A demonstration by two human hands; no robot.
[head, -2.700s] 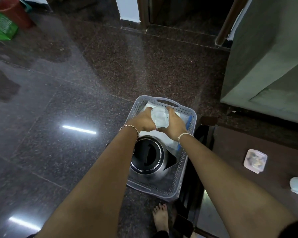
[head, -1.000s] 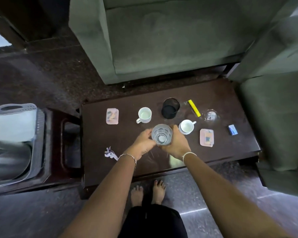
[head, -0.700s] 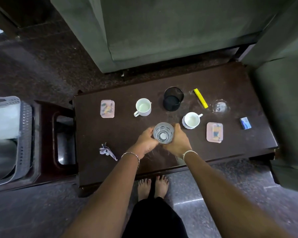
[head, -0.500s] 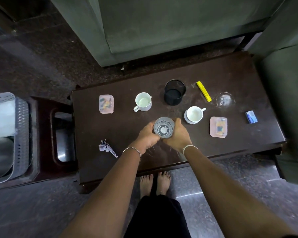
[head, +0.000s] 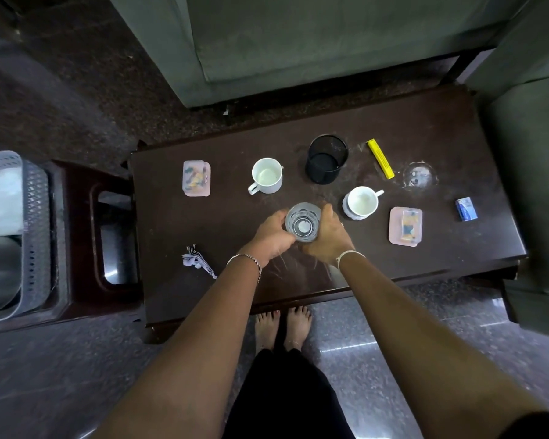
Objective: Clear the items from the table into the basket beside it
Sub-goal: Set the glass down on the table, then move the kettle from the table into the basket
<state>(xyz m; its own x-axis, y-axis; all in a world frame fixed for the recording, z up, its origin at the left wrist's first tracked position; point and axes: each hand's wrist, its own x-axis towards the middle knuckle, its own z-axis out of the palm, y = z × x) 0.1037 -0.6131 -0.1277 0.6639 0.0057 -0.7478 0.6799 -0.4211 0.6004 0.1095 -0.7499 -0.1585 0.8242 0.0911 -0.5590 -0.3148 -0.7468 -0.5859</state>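
Both hands, which 2.7 s ago were over the basket (head: 35, 217) with a pale item, have returned to the table (head: 441, 128): the left hand (head: 271, 234) and right hand (head: 328, 237) are cupped against opposite sides of a clear drinking glass (head: 302, 221) standing upright near the table's centre, as in the preceding second, with no lift evident. One more item is thus probably about to go; two mugs, a mesh pen cup (head: 326, 160) and small boxes remain, so clearing is far from finished.
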